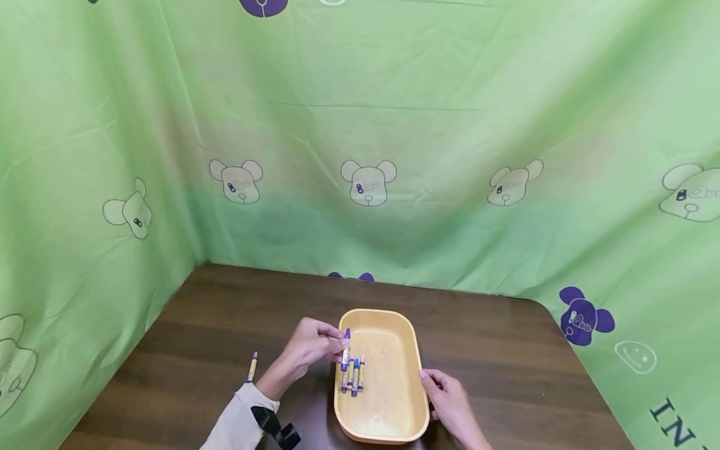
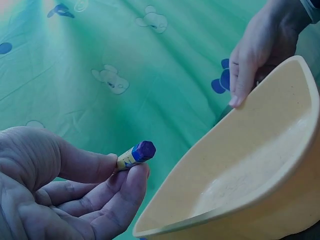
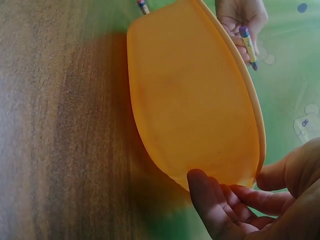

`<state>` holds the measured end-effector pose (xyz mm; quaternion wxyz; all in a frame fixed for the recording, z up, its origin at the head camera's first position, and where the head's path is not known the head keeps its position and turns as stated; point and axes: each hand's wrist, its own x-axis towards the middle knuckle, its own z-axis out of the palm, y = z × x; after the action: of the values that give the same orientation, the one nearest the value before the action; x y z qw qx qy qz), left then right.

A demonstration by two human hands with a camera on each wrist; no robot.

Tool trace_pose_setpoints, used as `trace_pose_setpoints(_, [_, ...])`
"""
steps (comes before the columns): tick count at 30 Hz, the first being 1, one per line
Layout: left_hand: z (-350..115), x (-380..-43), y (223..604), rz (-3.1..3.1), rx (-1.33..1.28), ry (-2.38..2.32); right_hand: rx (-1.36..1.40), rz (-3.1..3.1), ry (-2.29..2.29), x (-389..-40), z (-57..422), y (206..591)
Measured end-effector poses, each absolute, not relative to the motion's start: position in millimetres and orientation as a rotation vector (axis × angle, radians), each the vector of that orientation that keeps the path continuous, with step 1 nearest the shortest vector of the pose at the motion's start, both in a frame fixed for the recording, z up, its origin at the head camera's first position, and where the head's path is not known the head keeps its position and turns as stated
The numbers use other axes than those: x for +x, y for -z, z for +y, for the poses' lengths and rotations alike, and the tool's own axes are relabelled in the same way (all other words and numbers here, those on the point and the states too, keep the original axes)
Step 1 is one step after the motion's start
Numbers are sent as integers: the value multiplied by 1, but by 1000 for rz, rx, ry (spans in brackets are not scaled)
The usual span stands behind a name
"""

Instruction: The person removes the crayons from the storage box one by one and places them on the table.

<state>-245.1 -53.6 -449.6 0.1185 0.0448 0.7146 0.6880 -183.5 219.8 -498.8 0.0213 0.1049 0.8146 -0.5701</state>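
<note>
A purple crayon (image 1: 345,353) in a pale wrapper is pinched between the thumb and fingers of my left hand (image 1: 310,344), over the left side of a yellow plastic tray (image 1: 392,375). Its purple end (image 2: 145,150) faces the camera in the left wrist view. Below it, several crayons (image 1: 355,377) lie side by side in the tray, along the left wall. My right hand (image 1: 449,400) grips the tray's right edge, thumb at the rim and fingers against the outer wall. In the right wrist view the tray's outer side (image 3: 190,100) faces the camera, hiding its inside.
One more crayon (image 1: 252,367) is on the brown wooden table (image 1: 484,337), left of the tray near my left sleeve (image 1: 242,415). A black strap (image 1: 274,427) is on the left wrist. Green printed cloth (image 1: 439,237) hangs behind the table and along its sides.
</note>
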Motion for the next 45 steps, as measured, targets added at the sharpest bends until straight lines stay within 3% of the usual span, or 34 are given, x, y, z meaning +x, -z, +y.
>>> trace_pose_setpoints(45, [-151,-241,459,2111,-186,-2140,346,2507,1752,-185,217,498])
